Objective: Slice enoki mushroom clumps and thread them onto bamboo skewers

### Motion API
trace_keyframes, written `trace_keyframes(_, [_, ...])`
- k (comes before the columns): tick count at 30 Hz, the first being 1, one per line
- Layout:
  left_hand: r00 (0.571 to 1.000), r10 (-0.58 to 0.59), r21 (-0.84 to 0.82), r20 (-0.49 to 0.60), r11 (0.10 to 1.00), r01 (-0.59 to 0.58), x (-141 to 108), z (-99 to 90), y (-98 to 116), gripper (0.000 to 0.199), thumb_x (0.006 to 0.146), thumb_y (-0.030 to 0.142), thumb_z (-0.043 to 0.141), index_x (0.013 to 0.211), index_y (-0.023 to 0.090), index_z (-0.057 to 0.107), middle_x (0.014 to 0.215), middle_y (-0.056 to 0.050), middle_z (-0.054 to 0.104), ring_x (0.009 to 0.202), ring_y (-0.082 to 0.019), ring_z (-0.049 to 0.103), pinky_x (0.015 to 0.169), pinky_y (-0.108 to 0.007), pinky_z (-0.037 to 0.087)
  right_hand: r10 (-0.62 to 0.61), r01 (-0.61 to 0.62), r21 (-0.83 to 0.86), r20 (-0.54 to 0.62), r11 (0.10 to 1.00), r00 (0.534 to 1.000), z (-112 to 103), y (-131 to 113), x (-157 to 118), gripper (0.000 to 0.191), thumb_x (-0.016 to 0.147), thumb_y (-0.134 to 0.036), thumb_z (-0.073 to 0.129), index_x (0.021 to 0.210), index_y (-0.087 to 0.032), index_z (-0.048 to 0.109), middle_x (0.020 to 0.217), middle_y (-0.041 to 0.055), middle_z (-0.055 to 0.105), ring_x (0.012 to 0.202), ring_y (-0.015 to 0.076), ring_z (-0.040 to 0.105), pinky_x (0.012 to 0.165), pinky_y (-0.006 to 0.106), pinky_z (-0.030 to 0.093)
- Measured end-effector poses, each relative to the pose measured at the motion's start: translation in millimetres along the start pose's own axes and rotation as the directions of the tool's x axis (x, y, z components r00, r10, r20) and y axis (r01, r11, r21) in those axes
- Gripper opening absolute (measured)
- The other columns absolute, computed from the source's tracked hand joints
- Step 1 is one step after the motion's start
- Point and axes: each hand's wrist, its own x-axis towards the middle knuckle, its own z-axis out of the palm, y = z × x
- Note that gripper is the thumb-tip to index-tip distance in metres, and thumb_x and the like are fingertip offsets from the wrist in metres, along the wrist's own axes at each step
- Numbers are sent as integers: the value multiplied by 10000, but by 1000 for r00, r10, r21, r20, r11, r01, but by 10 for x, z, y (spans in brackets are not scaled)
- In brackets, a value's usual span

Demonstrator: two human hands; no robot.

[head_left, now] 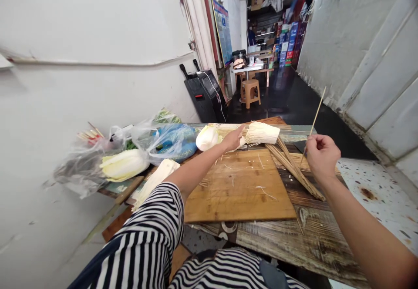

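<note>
Fingers of my right hand (324, 155): pinched together on one thin stick (318, 112), which I hold raised above the table's right edge, its upper end leaning away from me
Fingers of my left hand (232, 141): index stretched out toward the enoki bundle, the others folded; I cannot tell whether they hold anything, or whether my index touches the enoki
Enoki bundle (266, 132): lying near the far edge of the table (316, 236), just beyond the cutting board's far right corner, loose strands toward my left hand, pale solid end toward the right
Pile of sticks (303, 176): to the right of the cutting board, slanting from the enoki bundle toward the table's right edge
Cutting board (241, 195): close to the table's near edge, with a few white strands (261, 162) scattered on it
Pale cabbage (206, 138): near the table's far edge, left of my left hand
Second enoki bunch (160, 175): toward the table's left end, partly behind my striped sleeve (143, 221)
Yellow-white cabbage (126, 165): at the table's left end, beside a blue bag (179, 143) under clear plastic
</note>
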Motion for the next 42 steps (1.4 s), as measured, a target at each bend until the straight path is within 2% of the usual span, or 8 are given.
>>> trace_keyframes(5, [992, 75, -105, -105, 991, -86, -225, -383, 214, 681, 867, 97, 366, 1510, 156, 149, 1248, -103, 606, 1136, -197, 570, 1018, -356, 401, 112, -152, 238, 173, 959, 978, -341, -264, -669, 222, 808, -408, 568, 797, -187, 570, 715, 14, 628, 626, 143, 612, 645, 309, 522])
trace_keyframes(8, [965, 185, -112, -187, 972, -208, -531, -498, 459, 720, 811, 47, 368, 1500, 153, 189, 1325, -113, 546, 1180, -206, 531, 1029, -354, 388, 301, -451, 372, 396, 811, 867, -608, -353, -1161, 255, 757, -418, 663, 823, -193, 562, 698, 5, 636, 591, 146, 615, 562, 285, 517])
trace_keyframes(13, [987, 156, 109, 40, 981, -159, -1083, -57, 1005, 749, 777, 19, 380, 1493, 156, 206, 1140, -127, 619, 1017, -248, 597, 902, -371, 460, 474, -679, 324, 522, 659, 709, -963, -332, -1775, 320, 727, -421, 706, 865, -209, 510, 586, -49, 571, 366, 61, 413, 345, 175, 285])
trace_keyframes(18, [933, 291, 178, 209, 927, -329, -1453, 494, 1385, 666, 838, 165, 451, 1472, 165, 248, 1147, -120, 611, 1064, -262, 569, 949, -374, 428, 567, -738, 173, 535, 652, 626, -1208, -248, -2136, 352, 759, -471, 663, 915, -214, 481, 574, -54, 560, 327, 45, 337, 328, 170, 210])
trace_keyframes(24, [824, 452, 112, 341, 851, -513, -1492, 247, 1136, 737, 890, 582, 424, 1467, 149, 276, 1518, -144, 300, 1406, -286, 261, 1155, -425, 170, 593, -705, 4, 537, 709, 600, -1453, -227, -2394, 528, 780, -551, 607, 1157, -199, 494, 566, -53, 546, 331, 66, 351, 331, 194, 252])
trace_keyframes(28, [739, 426, 90, 521, 834, -544, -1445, 117, 827, 694, 904, 534, 457, 1472, 180, 275, 1557, -97, 228, 1442, -245, 190, 1165, -384, 146, 565, -635, -86, 556, 768, 609, -1516, -130, -2509, 650, 802, -559, 577, 1323, -183, 472, 557, -53, 535, 333, 82, 385, 328, 214, 304])
trace_keyframes(35, [919, 228, 242, 321, 919, -312, -1627, 355, 986, 586, 968, 483, 327, 1447, 147, 321, 1526, -118, 302, 1415, -251, 253, 1155, -442, 178, 148, -18, -253, 506, 967, 850, -1442, 20, -2585, 403, 886, -366, 486, 1250, -243, 607, 718, 19, 703, 521, 142, 620, 510, 251, 507])
trace_keyframes(42, [935, 263, 316, 238, 889, -331, -1642, 438, 1067, 569, 979, 426, 282, 1458, 119, 301, 1519, -106, 320, 1421, -218, 248, 1191, -435, 60, -151, 381, -334, 548, 862, 823, -1376, -13, -2553, 393, 895, -257, 448, 1247, -230, 619, 1003, 56, 733, 650, 182, 711, 614, 267, 570])
